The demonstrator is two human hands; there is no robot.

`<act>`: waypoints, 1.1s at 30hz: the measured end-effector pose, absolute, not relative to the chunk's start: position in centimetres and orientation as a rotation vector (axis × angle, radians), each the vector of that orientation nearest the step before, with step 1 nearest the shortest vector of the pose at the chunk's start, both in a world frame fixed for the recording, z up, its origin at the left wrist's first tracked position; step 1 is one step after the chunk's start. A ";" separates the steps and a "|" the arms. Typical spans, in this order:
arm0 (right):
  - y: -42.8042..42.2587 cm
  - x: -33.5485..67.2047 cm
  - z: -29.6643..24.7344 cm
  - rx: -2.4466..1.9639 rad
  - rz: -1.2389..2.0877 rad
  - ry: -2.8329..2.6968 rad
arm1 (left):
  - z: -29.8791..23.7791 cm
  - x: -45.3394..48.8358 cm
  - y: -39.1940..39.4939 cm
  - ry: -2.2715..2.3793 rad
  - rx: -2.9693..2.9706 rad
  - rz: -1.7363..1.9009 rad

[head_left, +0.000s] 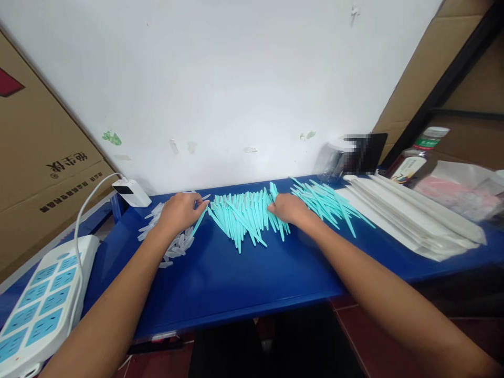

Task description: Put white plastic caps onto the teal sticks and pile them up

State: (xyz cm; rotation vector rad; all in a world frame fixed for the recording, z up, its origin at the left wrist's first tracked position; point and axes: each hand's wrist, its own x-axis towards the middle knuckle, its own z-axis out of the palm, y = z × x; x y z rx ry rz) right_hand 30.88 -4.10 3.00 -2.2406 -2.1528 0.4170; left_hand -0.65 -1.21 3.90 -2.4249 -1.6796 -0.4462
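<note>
On the blue table (pixel 252 278) a row of slim turquoise sticks (pixel 238 220), shaped like eyebrow razors, lies between my hands. My left hand (pixel 181 211) is closed at the row's left end, thumb and finger pinching one turquoise stick (pixel 199 221) that slants down towards me. Beneath and around that hand are scattered small translucent plastic caps (pixel 181 245). At the row's right end, my right hand (pixel 291 208) has its fingers wrapped round several turquoise sticks (pixel 273 189), whose tops poke out above the thumb. Another loose pile of turquoise sticks (pixel 323 202) spreads to its right.
A power strip (pixel 51 294) and a white device with a cable (pixel 132 193) stand at left. On the right are flat white packs (pixel 417 215), a clear jar (pixel 333 163), a bottle (pixel 413 155) and a plastic bag (pixel 457 189). The white wall (pixel 244 94) bounds the back.
</note>
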 end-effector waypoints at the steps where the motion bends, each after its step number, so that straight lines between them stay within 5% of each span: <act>1: -4.0 31.1 3.0 -2.229 0.415 -2.152 | 3.9 -0.6 -1.2 -1.683 -2.424 -0.459; 13: -3.0 34.0 4.0 -1.828 0.394 -1.875 | 3.9 -0.3 -1.5 -1.626 -2.477 -0.666; 17: -2.3 33.9 2.9 -1.631 0.488 -1.730 | 3.8 -0.3 -1.5 -1.596 -2.490 -0.689; 24: -1.9 32.8 0.5 -1.613 0.155 -1.518 | 3.8 -0.1 -1.5 -1.604 -2.484 -0.721; 33: -0.3 32.4 -2.4 -1.285 0.290 -1.327 | 4.0 -0.4 -1.4 -1.624 -2.458 -0.676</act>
